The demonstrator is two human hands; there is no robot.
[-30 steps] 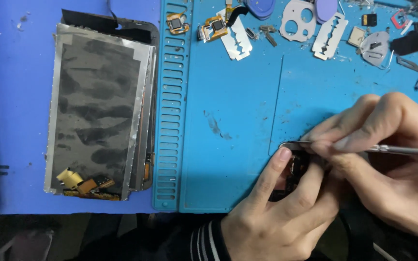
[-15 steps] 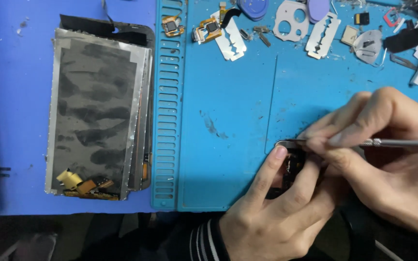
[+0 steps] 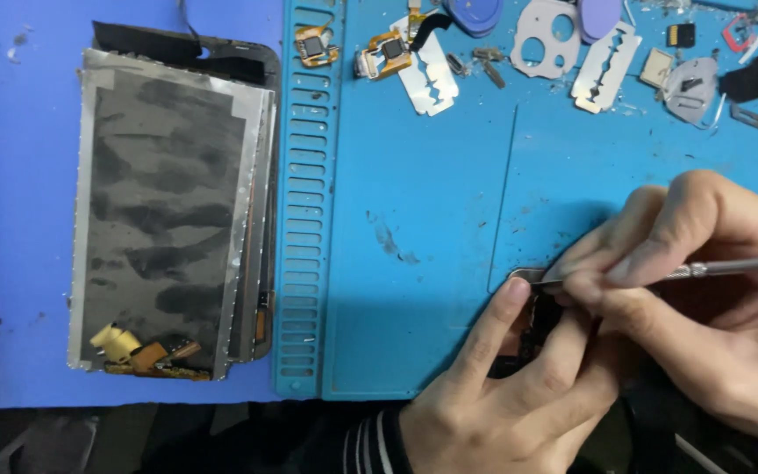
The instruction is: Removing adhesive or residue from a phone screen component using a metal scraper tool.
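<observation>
My left hand (image 3: 511, 386) pinches a small dark electronic part (image 3: 539, 326) against the blue work mat (image 3: 432, 202), near the mat's front edge. My right hand (image 3: 704, 290) grips a thin metal tool (image 3: 730, 265) like a pen, its flat tip lying on the top edge of the part. Most of the part is hidden under my fingers.
A stripped screen panel with a silver foil back (image 3: 168, 211) lies at the left, with gold flex connectors (image 3: 138, 353) at its lower end. Razor blades (image 3: 605, 67), small chips on flex cables (image 3: 388, 48) and metal shields (image 3: 547, 35) are scattered along the mat's far edge.
The view has shifted slightly. Both hands stay on the small part, with the tool tip still at its top edge.
</observation>
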